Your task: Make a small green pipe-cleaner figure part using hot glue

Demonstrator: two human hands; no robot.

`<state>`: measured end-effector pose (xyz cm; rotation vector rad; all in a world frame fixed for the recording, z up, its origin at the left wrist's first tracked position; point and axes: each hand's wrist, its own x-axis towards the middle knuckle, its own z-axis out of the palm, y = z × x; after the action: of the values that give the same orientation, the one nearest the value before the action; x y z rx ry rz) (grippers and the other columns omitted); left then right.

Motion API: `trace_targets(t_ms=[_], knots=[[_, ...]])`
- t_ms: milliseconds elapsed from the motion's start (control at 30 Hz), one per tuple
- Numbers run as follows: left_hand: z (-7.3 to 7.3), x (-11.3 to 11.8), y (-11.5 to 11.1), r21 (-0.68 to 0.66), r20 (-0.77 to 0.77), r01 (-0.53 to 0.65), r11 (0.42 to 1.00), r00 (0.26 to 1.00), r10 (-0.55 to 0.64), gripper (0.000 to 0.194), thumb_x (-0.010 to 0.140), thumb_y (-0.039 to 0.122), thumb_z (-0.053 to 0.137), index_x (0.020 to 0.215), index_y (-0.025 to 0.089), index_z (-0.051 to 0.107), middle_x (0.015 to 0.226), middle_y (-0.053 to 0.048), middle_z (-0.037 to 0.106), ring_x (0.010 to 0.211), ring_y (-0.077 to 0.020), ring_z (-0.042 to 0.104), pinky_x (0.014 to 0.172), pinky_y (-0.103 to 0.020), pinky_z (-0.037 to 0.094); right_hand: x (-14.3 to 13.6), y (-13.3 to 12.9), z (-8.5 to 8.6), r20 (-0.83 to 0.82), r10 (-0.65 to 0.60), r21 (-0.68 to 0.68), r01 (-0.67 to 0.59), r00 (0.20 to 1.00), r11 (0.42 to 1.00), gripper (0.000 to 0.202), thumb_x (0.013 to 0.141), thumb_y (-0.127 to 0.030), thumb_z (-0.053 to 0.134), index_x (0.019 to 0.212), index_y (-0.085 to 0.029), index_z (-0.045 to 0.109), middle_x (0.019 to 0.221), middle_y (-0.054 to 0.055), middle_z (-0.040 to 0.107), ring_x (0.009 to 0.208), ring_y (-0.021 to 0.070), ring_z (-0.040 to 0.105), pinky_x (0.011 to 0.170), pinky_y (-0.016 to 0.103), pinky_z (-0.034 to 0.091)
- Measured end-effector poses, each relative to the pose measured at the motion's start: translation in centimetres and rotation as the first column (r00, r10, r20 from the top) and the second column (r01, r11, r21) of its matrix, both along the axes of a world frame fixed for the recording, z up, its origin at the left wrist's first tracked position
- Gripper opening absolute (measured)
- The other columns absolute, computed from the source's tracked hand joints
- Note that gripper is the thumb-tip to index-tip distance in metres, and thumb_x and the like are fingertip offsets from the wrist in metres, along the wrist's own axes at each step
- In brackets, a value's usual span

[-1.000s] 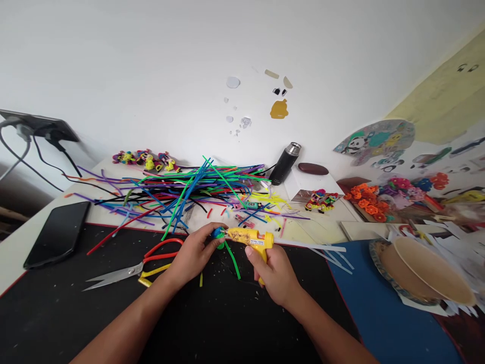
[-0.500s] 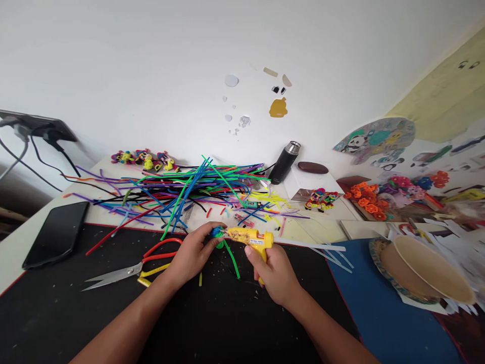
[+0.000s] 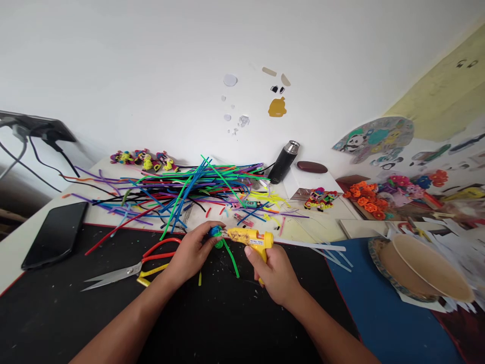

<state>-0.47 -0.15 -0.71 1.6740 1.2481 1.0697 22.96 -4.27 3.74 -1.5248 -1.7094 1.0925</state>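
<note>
Between the thumb and fingers of my left hand (image 3: 195, 250) is a small blue and green pipe-cleaner piece (image 3: 217, 234), partly hidden by the fingers. A loose green pipe-cleaner end (image 3: 232, 259) trails from it toward the mat. My right hand (image 3: 278, 273) is wrapped round the handle of a yellow glue gun (image 3: 259, 241), whose stained nozzle points left, right at the piece; whether it touches I cannot tell. A long whitish glue stick (image 3: 308, 245) sticks out of the gun's back. Scissors (image 3: 140, 270) with red and yellow handles lie left of my left hand.
A pile of coloured pipe cleaners (image 3: 197, 184) spreads behind the black mat (image 3: 204, 323). Small pipe-cleaner figures (image 3: 146, 159) stand against the wall. A phone (image 3: 56, 235) lies at left, a black flask (image 3: 284, 163) leans at the back, and a bowl (image 3: 432, 268) is at right.
My left hand and the blue and green piece have shifted very slightly left, opening a small gap in view at the nozzle. The glue gun stays in place.
</note>
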Motion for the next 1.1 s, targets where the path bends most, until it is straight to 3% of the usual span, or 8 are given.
trace_targets(t_ms=[600,1100], knots=[[-0.19,0.07,-0.04,0.030,-0.015,0.008,1.000,1.000,-0.008,0.022,0.095,0.032,0.065,0.114,0.027,0.075,0.116,-0.006,0.082,0.109,-0.0288,0.075,0.101,-0.039,0.057,-0.43,0.57,0.42,0.013,-0.007,0.016,0.007,1.000,1.000,0.060,0.100,-0.064,0.051,0.055,-0.025,0.048,0.040,-0.003,0.044,0.035,0.0130,0.047,0.044,0.027,0.037],[-0.21,-0.18,0.03,0.104,-0.125,0.013,0.995,0.992,0.000,0.024,0.098,0.033,0.061,0.117,0.025,0.072,0.118,-0.007,0.081,0.106,-0.0257,0.077,0.099,-0.038,0.060,-0.29,0.09,0.06,0.069,0.013,-0.015,-0.012,0.998,1.000,0.054,0.100,-0.058,0.049,0.058,-0.024,0.048,0.043,-0.002,0.050,0.037,0.0122,0.051,0.043,0.024,0.036]])
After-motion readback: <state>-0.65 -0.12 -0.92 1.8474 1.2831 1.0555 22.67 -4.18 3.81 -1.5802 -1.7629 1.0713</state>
